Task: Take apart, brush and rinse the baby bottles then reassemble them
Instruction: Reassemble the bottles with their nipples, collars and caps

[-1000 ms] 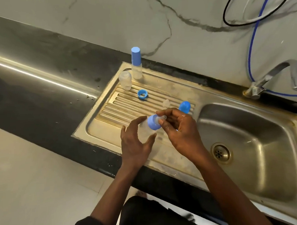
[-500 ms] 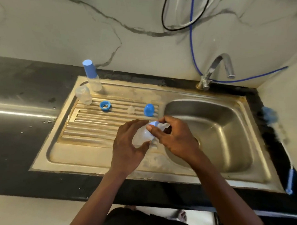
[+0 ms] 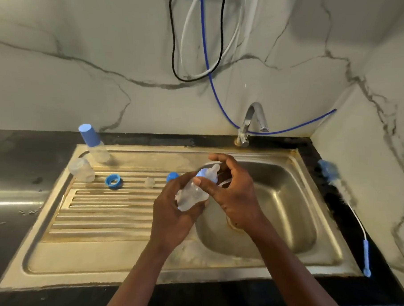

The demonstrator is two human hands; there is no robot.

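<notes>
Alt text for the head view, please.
A person's left hand grips a clear baby bottle at a sink while the right hand pinches its blue collar. On the drainboard: a capped bottle, an open bottle, a blue ring, a teat, a blue cap; a bottle brush lies at right.

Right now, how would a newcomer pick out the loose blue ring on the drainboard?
Start at the ribbed drainboard left of the sink basin. Near its back edge, just right of the uncapped clear bottle, lies the blue ring. Unlike the solid blue cap farther right, it is flat and open, with a hole through its middle.
</notes>
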